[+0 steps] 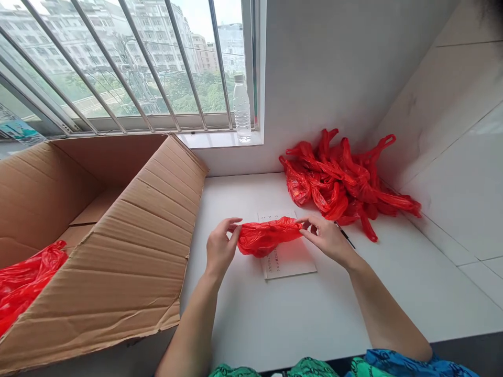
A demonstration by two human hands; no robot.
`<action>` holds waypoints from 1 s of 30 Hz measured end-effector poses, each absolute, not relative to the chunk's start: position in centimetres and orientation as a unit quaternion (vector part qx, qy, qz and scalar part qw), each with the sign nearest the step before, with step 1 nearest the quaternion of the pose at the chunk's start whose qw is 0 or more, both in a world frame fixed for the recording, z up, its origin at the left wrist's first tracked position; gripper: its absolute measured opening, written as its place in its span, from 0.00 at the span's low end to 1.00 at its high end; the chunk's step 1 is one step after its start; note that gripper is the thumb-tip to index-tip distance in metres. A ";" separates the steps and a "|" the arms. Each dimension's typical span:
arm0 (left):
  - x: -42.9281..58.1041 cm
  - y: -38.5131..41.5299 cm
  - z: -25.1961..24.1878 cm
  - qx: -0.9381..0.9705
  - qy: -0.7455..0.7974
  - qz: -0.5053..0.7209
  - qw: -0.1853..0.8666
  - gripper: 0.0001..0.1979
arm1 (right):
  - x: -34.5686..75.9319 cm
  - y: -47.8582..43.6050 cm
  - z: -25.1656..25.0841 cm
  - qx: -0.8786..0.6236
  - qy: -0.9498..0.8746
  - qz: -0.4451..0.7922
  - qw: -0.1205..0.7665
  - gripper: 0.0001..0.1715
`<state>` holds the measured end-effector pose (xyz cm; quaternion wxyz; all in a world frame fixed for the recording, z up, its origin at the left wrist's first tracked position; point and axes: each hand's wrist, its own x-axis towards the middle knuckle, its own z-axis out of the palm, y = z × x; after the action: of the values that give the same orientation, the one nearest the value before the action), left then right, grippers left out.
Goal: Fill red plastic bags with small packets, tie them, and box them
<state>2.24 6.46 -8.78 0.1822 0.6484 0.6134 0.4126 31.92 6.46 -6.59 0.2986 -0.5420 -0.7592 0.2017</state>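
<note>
A crumpled red plastic bag [264, 238] is stretched sideways between my two hands, above a notepad [293, 266] with handwriting. My left hand [222, 246] pinches the bag's left end between thumb and fingers. At the right end, my right hand [323, 238] grips it the same way. The bag covers the middle of the notepad. Close behind my right hand lies a black pen [346, 235], partly hidden by the hand. A heap of knotted red plastic bags [338, 180] rests at the back right of the white table [243, 319].
On the left stands a large open cardboard box [129, 251] with red plastic bags [29, 277] inside. A clear water bottle [242, 110] stands on the window sill [212, 140], before a barred window. A tiled wall [459, 173] bounds the right side.
</note>
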 end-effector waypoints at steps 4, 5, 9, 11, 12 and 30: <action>3.5 5.7 -8.2 0.704 0.577 0.400 0.111 0.13 | 31.1 6.0 -6.7 -0.520 -0.794 0.176 0.261 0.11; 4.0 5.4 -8.1 0.729 0.554 0.392 0.094 0.13 | 30.6 6.0 -6.8 -0.512 -0.799 0.160 0.271 0.12; 5.8 4.9 -8.7 0.799 0.499 0.327 0.071 0.15 | 28.5 5.9 -8.2 -0.503 -0.805 0.072 0.305 0.14; 6.1 4.9 -9.5 0.808 0.500 0.297 0.094 0.17 | 27.8 6.0 -9.1 -0.506 -0.810 0.041 0.294 0.14; 6.1 5.0 -9.9 0.806 0.505 0.287 0.112 0.17 | 27.6 6.1 -9.5 -0.507 -0.812 0.034 0.286 0.14; 5.8 5.1 -9.5 0.701 0.457 0.504 0.214 0.05 | 27.6 5.8 -8.7 -0.480 -0.734 0.222 0.427 0.07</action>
<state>5.82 5.07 -9.51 0.2144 0.7005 0.4571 0.5044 27.56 5.83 -8.74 0.4267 -0.4802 -0.7336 0.2216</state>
